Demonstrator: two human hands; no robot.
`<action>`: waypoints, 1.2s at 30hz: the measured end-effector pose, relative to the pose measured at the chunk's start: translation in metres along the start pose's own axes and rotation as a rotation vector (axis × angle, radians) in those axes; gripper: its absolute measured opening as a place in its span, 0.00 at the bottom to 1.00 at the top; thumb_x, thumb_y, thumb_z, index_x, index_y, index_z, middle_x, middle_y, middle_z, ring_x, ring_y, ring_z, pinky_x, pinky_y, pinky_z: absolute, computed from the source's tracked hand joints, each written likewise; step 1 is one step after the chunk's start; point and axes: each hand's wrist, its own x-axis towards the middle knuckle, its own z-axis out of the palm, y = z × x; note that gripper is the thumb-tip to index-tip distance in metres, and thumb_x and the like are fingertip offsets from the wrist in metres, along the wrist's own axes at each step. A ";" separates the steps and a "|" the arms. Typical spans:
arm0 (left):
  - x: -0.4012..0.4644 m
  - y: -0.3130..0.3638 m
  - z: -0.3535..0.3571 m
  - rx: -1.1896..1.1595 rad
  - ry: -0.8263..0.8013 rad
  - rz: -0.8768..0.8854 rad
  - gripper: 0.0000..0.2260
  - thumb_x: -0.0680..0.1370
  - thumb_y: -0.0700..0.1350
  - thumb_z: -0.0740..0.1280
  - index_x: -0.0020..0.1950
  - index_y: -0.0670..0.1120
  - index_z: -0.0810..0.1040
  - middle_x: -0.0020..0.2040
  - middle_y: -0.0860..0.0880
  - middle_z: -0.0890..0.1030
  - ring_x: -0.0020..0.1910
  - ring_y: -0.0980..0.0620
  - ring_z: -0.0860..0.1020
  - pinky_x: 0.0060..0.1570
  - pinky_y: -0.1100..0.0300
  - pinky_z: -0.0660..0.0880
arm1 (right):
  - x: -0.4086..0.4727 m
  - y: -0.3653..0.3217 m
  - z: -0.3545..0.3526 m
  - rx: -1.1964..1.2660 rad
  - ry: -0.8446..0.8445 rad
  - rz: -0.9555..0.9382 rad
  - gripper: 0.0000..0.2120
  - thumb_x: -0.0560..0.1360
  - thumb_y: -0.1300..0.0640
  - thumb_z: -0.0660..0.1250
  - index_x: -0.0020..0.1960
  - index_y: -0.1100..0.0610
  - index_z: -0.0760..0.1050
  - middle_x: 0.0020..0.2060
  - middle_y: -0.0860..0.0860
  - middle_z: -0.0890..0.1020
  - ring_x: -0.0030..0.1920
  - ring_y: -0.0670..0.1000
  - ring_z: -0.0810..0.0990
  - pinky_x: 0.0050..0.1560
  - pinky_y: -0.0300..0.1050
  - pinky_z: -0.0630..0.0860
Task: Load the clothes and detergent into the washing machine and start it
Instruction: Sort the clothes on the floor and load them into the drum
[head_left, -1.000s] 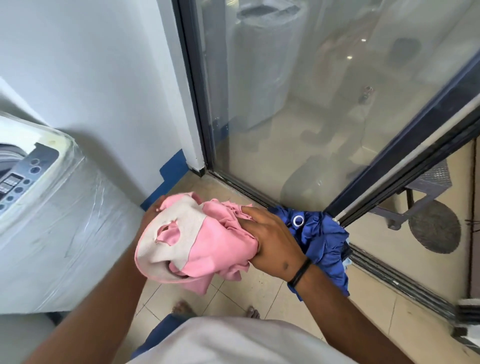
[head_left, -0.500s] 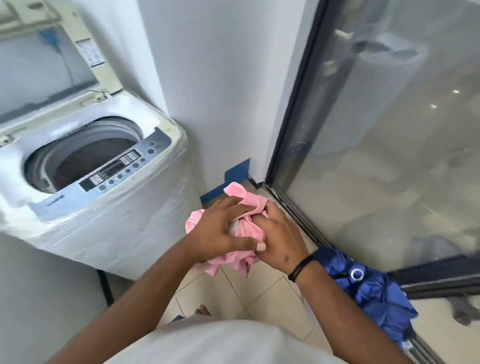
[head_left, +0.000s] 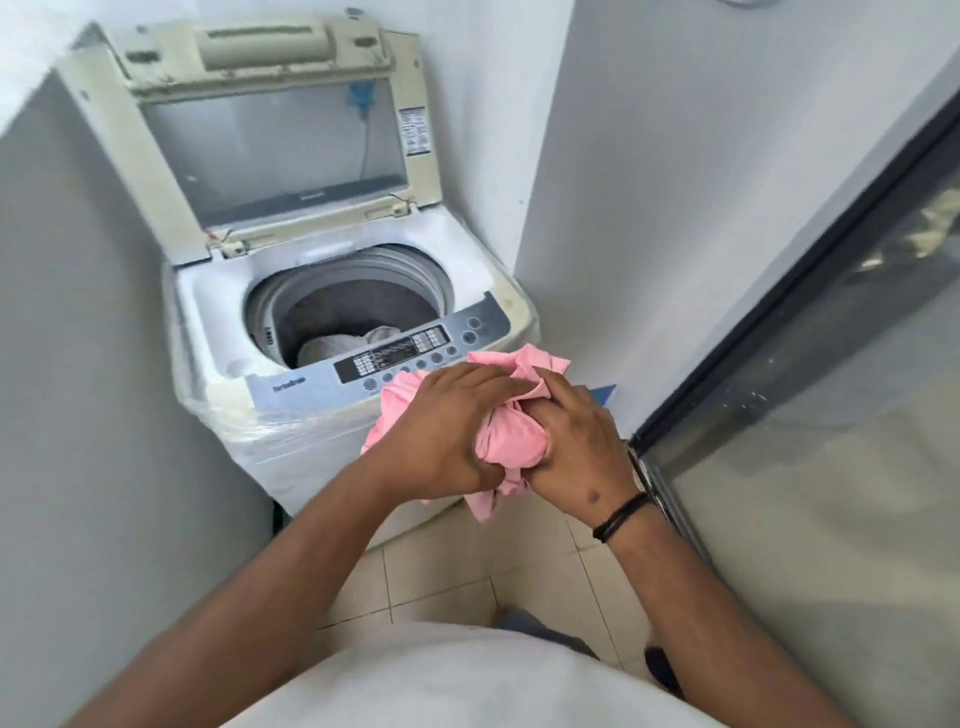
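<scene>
One pink cloth (head_left: 511, 441) is held bunched into a ball in front of the washer (head_left: 332, 332), just short of its control panel (head_left: 415, 353) and above the tiled floor (head_left: 441, 582). It is not yet in the drum (head_left: 358, 306).

Grip state: the left hand (head_left: 447, 431) is curled over the top and left side of the bundle; the right hand (head_left: 576, 441) is curled round its right side. Both hands are closed on the same cloth, and loose folds hang out above and below them.

Handling: the cloth is judged light, soft and limp. No shape will be kept once it is released, so it is best gathered by the bulk of the ball, with trailing ends tucked in before it is passed over the panel. Breakage is not expected; snagging on the drum rim is the main risk.

Count: one pink cloth in hand; at least one pale garment (head_left: 337, 345) is seen already in the drum. One washer is present, with one lid (head_left: 270, 140) raised upright. One black wristband (head_left: 621, 517) is worn on the right wrist. No detergent is visible.
</scene>
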 end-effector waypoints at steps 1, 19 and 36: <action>0.000 -0.005 -0.002 0.000 0.029 -0.013 0.40 0.60 0.58 0.70 0.73 0.52 0.72 0.69 0.51 0.76 0.70 0.47 0.72 0.66 0.44 0.69 | 0.010 0.000 0.004 -0.005 0.008 -0.016 0.28 0.64 0.46 0.73 0.62 0.48 0.76 0.65 0.45 0.73 0.50 0.57 0.75 0.46 0.54 0.77; 0.088 -0.190 -0.055 0.088 0.429 -0.483 0.38 0.64 0.60 0.74 0.73 0.60 0.68 0.74 0.50 0.69 0.75 0.46 0.67 0.62 0.41 0.75 | 0.285 0.042 0.076 0.247 -0.065 -0.293 0.28 0.61 0.54 0.73 0.61 0.52 0.76 0.58 0.51 0.76 0.51 0.58 0.75 0.43 0.54 0.77; 0.094 -0.426 0.022 0.024 0.020 -0.984 0.15 0.72 0.52 0.69 0.57 0.51 0.73 0.59 0.48 0.74 0.59 0.44 0.76 0.51 0.48 0.76 | 0.461 0.058 0.320 0.071 -0.768 -0.579 0.33 0.65 0.40 0.69 0.68 0.48 0.70 0.65 0.49 0.74 0.60 0.58 0.76 0.57 0.55 0.76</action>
